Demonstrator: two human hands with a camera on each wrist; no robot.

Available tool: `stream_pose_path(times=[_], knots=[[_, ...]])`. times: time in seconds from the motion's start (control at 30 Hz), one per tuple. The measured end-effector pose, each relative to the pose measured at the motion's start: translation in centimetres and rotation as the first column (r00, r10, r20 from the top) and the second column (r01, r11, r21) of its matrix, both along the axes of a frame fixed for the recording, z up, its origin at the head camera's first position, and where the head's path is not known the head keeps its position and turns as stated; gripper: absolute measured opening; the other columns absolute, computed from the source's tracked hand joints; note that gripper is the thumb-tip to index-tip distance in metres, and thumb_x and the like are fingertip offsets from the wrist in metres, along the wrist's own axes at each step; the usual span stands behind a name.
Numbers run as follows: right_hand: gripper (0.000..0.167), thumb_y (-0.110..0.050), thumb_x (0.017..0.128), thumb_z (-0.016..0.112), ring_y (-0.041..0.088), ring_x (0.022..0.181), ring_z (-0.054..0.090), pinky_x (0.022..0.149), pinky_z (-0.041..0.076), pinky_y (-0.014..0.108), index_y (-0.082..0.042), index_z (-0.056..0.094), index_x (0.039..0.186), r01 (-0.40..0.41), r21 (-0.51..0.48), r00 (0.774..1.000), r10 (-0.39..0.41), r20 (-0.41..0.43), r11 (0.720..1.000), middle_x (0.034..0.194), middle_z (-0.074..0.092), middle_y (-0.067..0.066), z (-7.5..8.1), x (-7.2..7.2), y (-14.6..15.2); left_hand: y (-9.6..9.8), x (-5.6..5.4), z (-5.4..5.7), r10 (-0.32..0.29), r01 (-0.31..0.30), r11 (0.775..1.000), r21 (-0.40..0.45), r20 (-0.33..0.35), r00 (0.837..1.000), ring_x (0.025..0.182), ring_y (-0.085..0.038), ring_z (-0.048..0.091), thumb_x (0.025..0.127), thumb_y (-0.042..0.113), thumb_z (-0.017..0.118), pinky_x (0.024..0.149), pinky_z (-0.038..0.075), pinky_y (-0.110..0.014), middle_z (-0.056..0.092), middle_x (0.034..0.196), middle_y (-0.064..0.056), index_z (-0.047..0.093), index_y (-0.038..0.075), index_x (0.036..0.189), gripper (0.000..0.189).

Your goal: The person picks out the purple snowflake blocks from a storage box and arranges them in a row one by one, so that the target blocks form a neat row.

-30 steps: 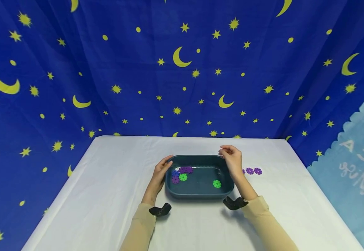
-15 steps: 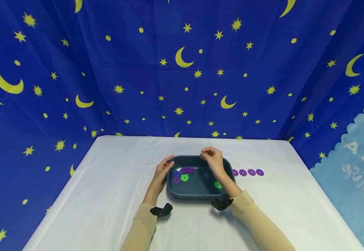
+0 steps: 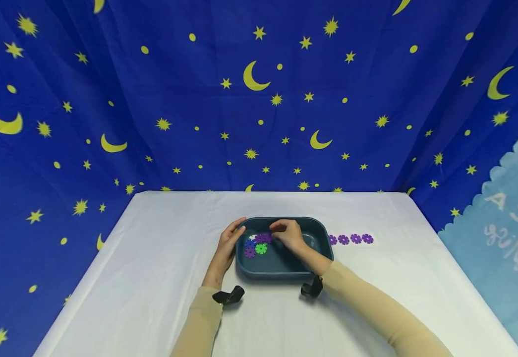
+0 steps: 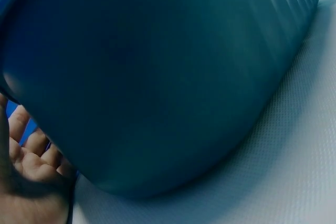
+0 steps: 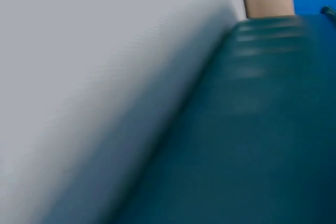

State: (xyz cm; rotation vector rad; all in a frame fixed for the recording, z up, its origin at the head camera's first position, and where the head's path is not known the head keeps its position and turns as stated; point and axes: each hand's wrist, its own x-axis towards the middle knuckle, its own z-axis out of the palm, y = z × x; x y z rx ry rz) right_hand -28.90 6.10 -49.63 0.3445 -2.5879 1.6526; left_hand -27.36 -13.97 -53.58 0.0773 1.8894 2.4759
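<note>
White-draped table before blue moon-and-star cloth has dark teal tub mid-table, notched purple, green and blue discs inside left, left hand loosely against its left rim, right hand by them, can't tell if grasping.

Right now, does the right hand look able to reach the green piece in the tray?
Probably yes: the right hand is over the tray, near the green piece, and nothing covers that piece in the head view.
</note>
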Motion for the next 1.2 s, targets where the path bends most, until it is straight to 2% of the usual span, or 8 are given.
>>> stream_pose_path(times=[0.27,0.47,0.57,0.7,0.83,1.0,1.1,1.2], knots=[[0.021,0.014,0.067,0.073,0.033,0.083,0.069,0.074,0.056,0.038,0.006,0.071,0.086,0.02,0.075,0.999,-0.017,-0.04,0.997,0.088,0.072,0.021,-0.5,0.1,-0.1,0.0,0.1,0.1,-0.005,0.005,1.0,0.009,0.005,1.0,0.109,-0.016,0.055,0.097,0.017,0.054,0.087,0.047,-0.021,0.061,0.111,0.009,0.046,0.001,0.138,0.045],[0.022,0.012,0.066,0.076,0.031,0.082,0.069,0.073,0.056,0.038,0.006,0.071,0.087,-0.027,0.125,0.997,0.036,-0.073,0.992,0.088,0.072,0.02,-1.2,0.1,-0.3,0.0,0.0,0.1,-0.008,0.008,1.0,0.002,0.002,1.0,0.105,-0.011,0.055,0.097,0.017,0.054,0.086,0.046,-0.02,0.061,0.11,0.01,0.046,0.0,0.138,0.046],[0.023,0.012,0.067,0.075,0.031,0.082,0.069,0.072,0.056,0.036,0.006,0.07,0.089,-0.058,0.141,0.993,0.071,-0.091,0.988,0.088,0.072,0.02,-1.4,0.1,-0.3,0.0,-0.1,0.0,-0.011,0.011,1.0,0.014,0.001,1.0,0.104,-0.01,0.056,0.096,0.018,0.056,0.085,0.047,-0.019,0.061,0.11,0.008,0.046,0.0,0.138,0.047],[0.025,0.013,0.067,0.075,0.024,0.075,0.067,0.065,0.054,0.027,0.007,0.07,0.091,-0.091,0.143,0.992,0.102,-0.068,0.985,0.087,0.071,0.02,-1.5,0.0,-0.2,0.0,-0.1,-0.1,-0.014,0.014,0.999,0.031,0.004,1.0,0.103,-0.011,0.056,0.096,0.017,0.055,0.084,0.047,-0.019,0.062,0.109,0.008,0.046,0.0,0.138,0.046],[0.022,0.013,0.07,0.071,0.013,0.066,0.063,0.056,0.049,0.019,0.011,0.069,0.092,-0.105,0.071,0.994,0.105,0.016,0.992,0.084,0.07,0.024,-1.2,-0.1,-0.3,-0.1,0.0,-0.1,-0.014,0.014,0.999,0.041,0.004,1.0,0.104,-0.012,0.057,0.097,0.017,0.055,0.084,0.048,-0.019,0.063,0.107,0.01,0.045,0.0,0.138,0.046],[0.02,0.01,0.075,0.069,0.002,0.059,0.058,0.05,0.045,0.018,0.012,0.068,0.096,-0.047,-0.038,0.983,0.053,0.173,0.998,0.082,0.071,0.022,-0.7,-0.2,-0.1,0.0,0.0,0.0,-0.011,0.01,0.999,0.039,0.004,1.0,0.101,-0.011,0.058,0.097,0.016,0.054,0.083,0.047,-0.019,0.063,0.105,0.011,0.045,-0.001,0.138,0.045],[0.023,0.009,0.077,0.07,0.001,0.06,0.06,0.053,0.048,0.019,0.013,0.067,0.099,-0.002,-0.107,0.964,0.03,0.263,0.994,0.079,0.073,0.016,-0.4,-0.3,0.1,0.0,0.1,0.2,-0.01,0.01,1.0,0.025,0.003,1.0,0.097,-0.009,0.056,0.097,0.016,0.054,0.082,0.046,-0.019,0.061,0.106,0.008,0.044,-0.001,0.138,0.046],[0.026,0.01,0.078,0.069,0.003,0.064,0.063,0.06,0.053,0.021,0.014,0.065,0.103,0.023,-0.168,0.949,0.032,0.314,0.985,0.079,0.073,0.013,0.0,-0.2,0.4,-0.1,0.1,0.2,-0.002,0.002,1.0,0.012,0.004,1.0,0.096,-0.009,0.055,0.097,0.015,0.054,0.082,0.045,-0.019,0.06,0.107,0.005,0.045,-0.001,0.139,0.045]])
